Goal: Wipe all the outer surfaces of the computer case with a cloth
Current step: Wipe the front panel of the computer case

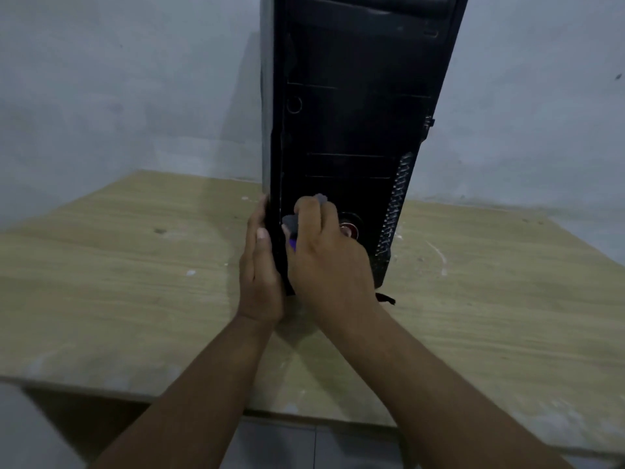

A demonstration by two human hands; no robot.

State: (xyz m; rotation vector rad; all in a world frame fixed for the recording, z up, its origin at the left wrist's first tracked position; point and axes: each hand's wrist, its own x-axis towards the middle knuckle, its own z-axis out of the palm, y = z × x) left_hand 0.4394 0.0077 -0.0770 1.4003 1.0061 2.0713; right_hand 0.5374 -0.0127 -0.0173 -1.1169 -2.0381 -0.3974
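Note:
A tall black computer case (351, 106) stands upright on a wooden table (118, 265), its front panel facing me. My left hand (259, 275) lies flat against the case's lower left side, thumb on the front edge. My right hand (326, 255) presses a small grey and purple cloth (291, 228) onto the lower front panel, close to a round red button (348, 228). Most of the cloth is hidden under the fingers. A mesh strip (394, 204) runs down the panel's right edge.
A pale grey wall (135, 79) stands right behind the table. A short dark cable end (385, 297) pokes out at the case's foot. The table's near edge (135, 390) drops to a tiled floor (304, 445).

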